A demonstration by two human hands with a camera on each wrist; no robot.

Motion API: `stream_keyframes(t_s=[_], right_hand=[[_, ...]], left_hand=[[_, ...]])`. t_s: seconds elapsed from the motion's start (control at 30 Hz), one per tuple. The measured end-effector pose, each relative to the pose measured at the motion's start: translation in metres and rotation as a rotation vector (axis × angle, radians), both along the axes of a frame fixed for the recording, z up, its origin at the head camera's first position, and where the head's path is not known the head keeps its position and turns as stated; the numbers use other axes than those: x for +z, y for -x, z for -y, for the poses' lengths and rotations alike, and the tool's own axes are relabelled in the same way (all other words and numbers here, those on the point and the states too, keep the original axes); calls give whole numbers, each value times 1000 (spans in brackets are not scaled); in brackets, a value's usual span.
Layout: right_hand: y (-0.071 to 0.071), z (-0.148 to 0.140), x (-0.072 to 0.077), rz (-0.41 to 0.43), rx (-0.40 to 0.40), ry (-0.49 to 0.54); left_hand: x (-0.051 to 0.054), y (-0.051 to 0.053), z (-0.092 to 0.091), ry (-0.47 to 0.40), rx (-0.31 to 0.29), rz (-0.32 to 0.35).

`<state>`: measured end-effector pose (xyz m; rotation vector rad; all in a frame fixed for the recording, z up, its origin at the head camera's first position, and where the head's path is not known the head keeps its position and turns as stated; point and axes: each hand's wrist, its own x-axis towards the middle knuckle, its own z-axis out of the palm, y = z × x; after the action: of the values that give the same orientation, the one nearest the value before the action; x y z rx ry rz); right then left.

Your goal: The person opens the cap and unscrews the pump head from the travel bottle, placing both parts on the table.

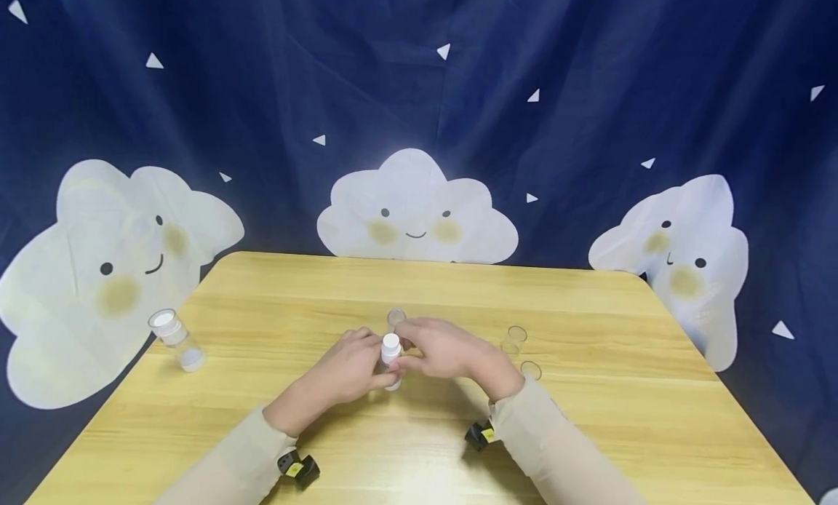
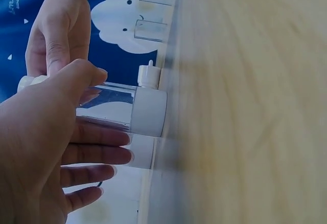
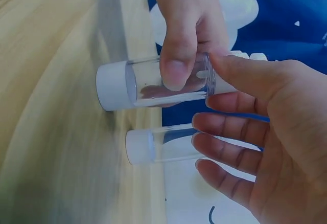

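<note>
Seemingly for steadiness, the left hand grips the clear bottle upright between thumb and fingers; just above those, the right hand pinches its white top near the rim, remaining fingers loosely apart.

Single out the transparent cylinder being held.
The transparent cylinder with a white base and white top piece, upright between the left hand and right hand; neither hand grips the other transparent cylinders.
</note>
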<state>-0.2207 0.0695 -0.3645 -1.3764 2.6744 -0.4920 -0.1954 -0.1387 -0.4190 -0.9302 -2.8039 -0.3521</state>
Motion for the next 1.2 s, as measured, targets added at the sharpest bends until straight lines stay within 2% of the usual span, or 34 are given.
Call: stream_keyframes(t_s=[0.23,0.4,0.5,0.7,1.0,1.1,1.2], right_hand=[[-11,-2,-6,-23,-96,75],[-19,-4,-9,-52,-193,90],[-20,-4,-10,-80,-224,85],[-22,2,-16,-119,-222,76],[-26,12,-20,-263,-191,95],[-25,12,-21,-264,-184,104],[-23,10,-20,-231,-175,109]], left_hand=[[0,-2,2,84,-6,-81],[-3,-1,1,83,-13,-109],[-5,-1,1,78,-10,-118],[-7,-1,4,70,-27,-127],[-7,-2,6,71,-26,-124],[-6,-3,5,79,-15,-107],[-5,-3,4,76,-12,-94]])
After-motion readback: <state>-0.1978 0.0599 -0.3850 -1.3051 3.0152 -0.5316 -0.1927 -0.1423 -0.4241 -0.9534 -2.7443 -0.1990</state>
